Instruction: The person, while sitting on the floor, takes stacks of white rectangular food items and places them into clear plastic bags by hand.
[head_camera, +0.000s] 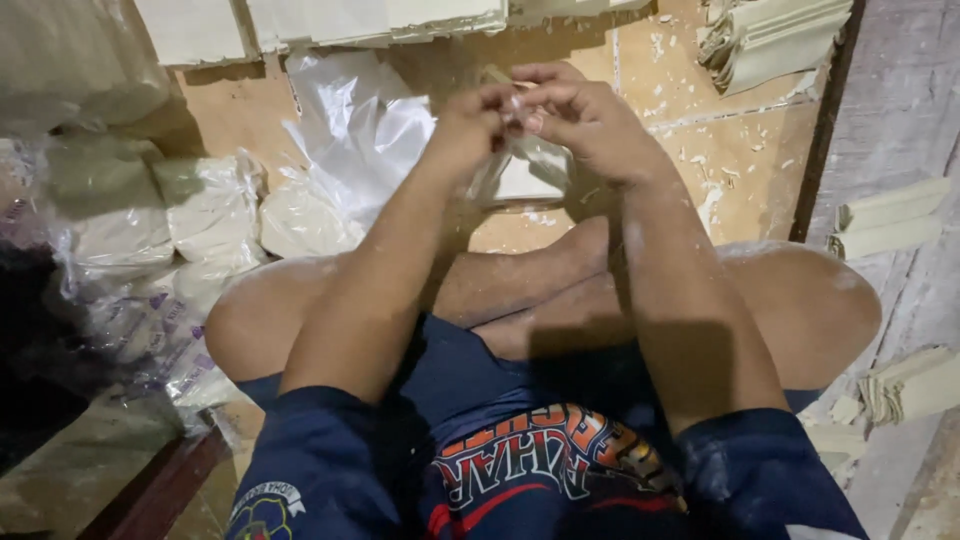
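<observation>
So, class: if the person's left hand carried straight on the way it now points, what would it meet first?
The left hand points rightward and is already against the right hand, both pinching the small clear bag. It would meet the right hand first, though depth is unclear.

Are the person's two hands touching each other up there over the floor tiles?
Touching. The head view shows the left hand and right hand pressed together at the fingertips, pinching the top of a small clear plastic bag, with no gap visible between them.

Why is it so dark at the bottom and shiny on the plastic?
Head view: light falls on the tan tiled floor and glares off the crinkled clear plastic bag; both hands look slightly soft, the lap lies in shadow, and the left edge is dim and blurry.
</observation>
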